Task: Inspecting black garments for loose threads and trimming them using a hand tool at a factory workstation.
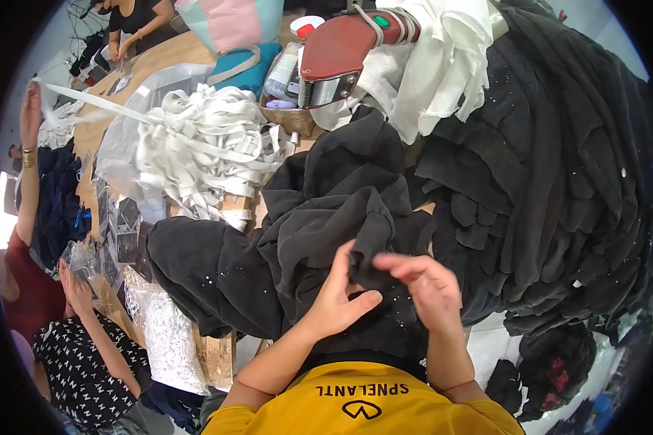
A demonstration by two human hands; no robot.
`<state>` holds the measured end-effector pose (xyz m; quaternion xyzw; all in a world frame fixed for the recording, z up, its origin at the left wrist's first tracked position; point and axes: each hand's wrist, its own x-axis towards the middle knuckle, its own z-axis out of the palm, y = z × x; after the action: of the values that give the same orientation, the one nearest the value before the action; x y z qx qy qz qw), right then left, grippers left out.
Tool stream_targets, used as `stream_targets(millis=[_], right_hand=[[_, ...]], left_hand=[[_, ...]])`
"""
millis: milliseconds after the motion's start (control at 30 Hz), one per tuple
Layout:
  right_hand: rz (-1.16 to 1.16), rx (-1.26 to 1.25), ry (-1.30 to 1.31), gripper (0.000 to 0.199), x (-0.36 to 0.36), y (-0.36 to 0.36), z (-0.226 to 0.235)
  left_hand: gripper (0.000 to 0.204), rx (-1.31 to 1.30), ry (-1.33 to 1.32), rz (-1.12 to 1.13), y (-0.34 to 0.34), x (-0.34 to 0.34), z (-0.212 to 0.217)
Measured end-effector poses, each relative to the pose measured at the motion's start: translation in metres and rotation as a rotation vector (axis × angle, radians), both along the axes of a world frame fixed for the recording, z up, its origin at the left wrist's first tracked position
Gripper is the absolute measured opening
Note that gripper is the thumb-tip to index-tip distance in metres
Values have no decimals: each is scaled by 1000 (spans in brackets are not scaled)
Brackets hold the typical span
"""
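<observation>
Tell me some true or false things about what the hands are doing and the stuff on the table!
1. Both hands pinch a dark cloth. True: the left hand and the right hand grip a fold of the dark garment.
2. The heap of strips is red. False: the pile of strips is white.
3. A big stack of dark cloth pieces lies on the right side. True.
4. The red-topped cutting machine is in the right hand. False: it rests at the far side of the table, with no hand on it.
5. The person wears a blue shirt. False: the shirt is yellow.
</observation>
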<state>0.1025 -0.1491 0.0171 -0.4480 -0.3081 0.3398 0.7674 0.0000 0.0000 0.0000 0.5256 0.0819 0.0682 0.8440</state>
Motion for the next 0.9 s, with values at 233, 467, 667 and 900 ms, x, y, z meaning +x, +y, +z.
stream_targets(millis=[233, 467, 667, 900], right_hand=[[-279, -167, 29, 40, -20, 16, 2], [-254, -176, -13, 63, -27, 30, -5], [-202, 256, 536, 45, 1, 23, -4], [-429, -449, -501, 87, -13, 34, -1]], left_hand=[[26, -216, 91, 210, -3, 5, -6], [30, -339, 110, 208, 5, 6, -1], [40, -692, 116, 144, 19, 9, 9], [29, -183, 71, 133, 7, 4, -2]])
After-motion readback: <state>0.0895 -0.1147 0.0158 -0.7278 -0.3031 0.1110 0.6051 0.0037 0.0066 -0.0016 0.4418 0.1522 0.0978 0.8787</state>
